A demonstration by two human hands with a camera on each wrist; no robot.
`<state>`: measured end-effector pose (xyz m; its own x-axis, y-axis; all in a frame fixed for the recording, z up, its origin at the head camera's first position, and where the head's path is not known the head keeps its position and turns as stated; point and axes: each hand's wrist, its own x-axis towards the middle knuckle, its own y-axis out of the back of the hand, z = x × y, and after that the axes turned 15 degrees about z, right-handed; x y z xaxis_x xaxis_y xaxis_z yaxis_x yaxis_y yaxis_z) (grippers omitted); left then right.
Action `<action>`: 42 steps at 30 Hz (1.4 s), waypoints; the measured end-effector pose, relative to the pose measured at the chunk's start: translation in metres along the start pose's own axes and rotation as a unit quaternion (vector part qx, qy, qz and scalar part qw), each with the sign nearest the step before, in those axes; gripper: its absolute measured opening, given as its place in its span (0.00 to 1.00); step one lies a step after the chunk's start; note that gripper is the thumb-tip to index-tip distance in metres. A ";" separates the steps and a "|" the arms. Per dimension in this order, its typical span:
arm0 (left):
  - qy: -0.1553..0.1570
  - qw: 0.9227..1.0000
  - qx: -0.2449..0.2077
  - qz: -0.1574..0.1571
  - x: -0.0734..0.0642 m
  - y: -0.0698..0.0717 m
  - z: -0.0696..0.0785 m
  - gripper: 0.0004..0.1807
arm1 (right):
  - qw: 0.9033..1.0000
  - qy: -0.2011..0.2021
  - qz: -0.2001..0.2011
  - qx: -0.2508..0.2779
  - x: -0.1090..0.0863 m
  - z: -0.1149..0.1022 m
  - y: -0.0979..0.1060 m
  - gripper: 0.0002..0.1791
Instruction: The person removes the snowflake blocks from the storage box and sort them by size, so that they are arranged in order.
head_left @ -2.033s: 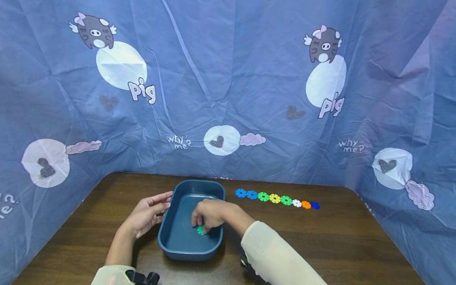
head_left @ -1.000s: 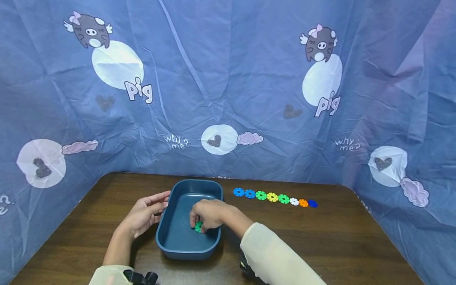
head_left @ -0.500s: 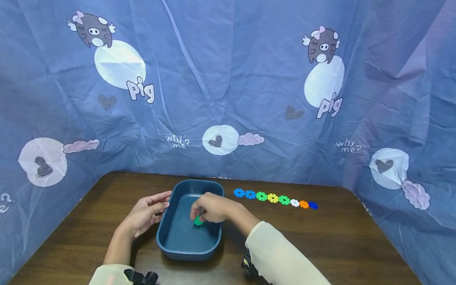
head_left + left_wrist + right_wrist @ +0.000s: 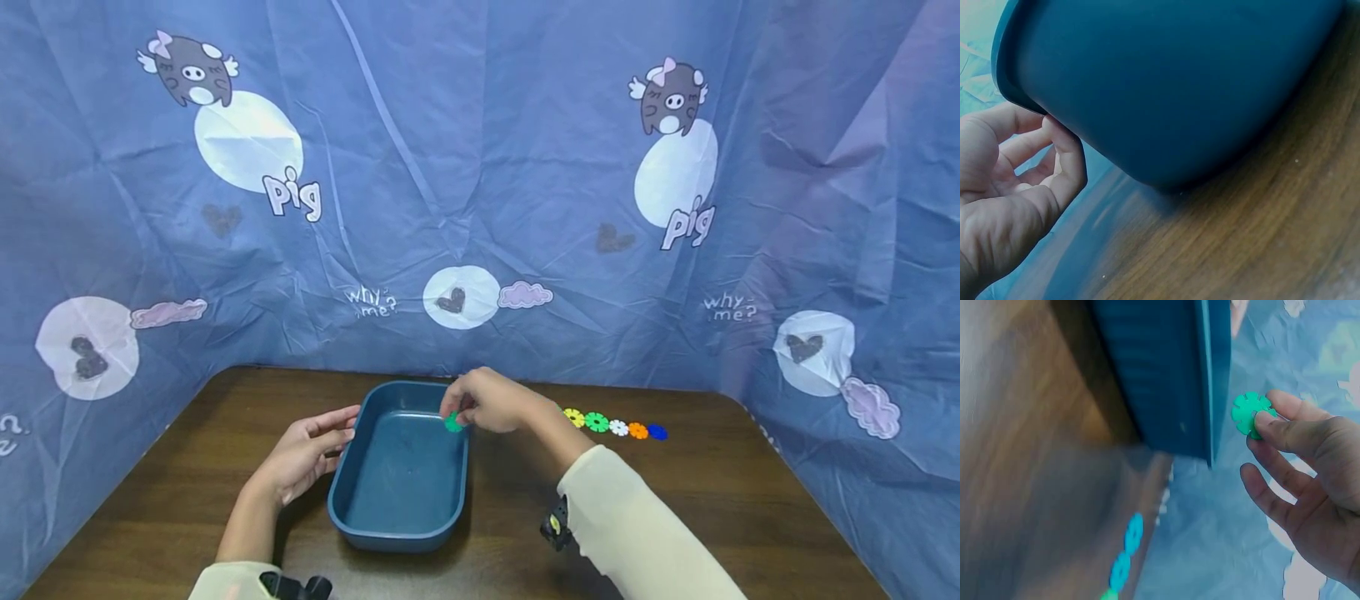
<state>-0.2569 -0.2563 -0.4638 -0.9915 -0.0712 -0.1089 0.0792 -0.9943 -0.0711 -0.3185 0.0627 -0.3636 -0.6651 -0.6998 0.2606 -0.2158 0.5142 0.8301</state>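
In the head view my right hand (image 4: 491, 400) pinches a green notched disc (image 4: 452, 422), a flat flower-shaped plastic piece, over the far right rim of the blue-grey rectangular box (image 4: 397, 475). The right wrist view shows the disc (image 4: 1246, 411) between thumb and fingers, with the other fingers loosely spread. At the box's left side, my left hand (image 4: 300, 457) rests its fingers against the outer wall. Seen from the left wrist, those fingertips touch the wall just below the rim (image 4: 1007, 81). No disc shows inside the box.
On the brown wooden table (image 4: 675, 508), a row of similar discs lies right of the box: yellow (image 4: 573, 417), green (image 4: 597, 422), white (image 4: 618, 427), orange (image 4: 638, 431) and dark blue (image 4: 657, 432). My right hand and arm hide its left end. A blue patterned cloth (image 4: 480, 167) hangs behind.
My right hand has picked the green disc off the box floor, lifted it and carried it away from me and rightward to the rim. The left hand and box have stayed put.
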 end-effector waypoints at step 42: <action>-0.001 1.000 -0.002 0.003 0.000 0.000 0.000 0.34 | 0.945 -0.236 0.211 -0.077 -0.188 0.179 0.112 0.06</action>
<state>-0.2570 -0.2566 -0.4639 -0.9911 -0.0783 -0.1077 0.0866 -0.9935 -0.0744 -0.3451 0.3405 -0.4080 -0.9211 -0.1310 0.3666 0.2231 0.5940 0.7729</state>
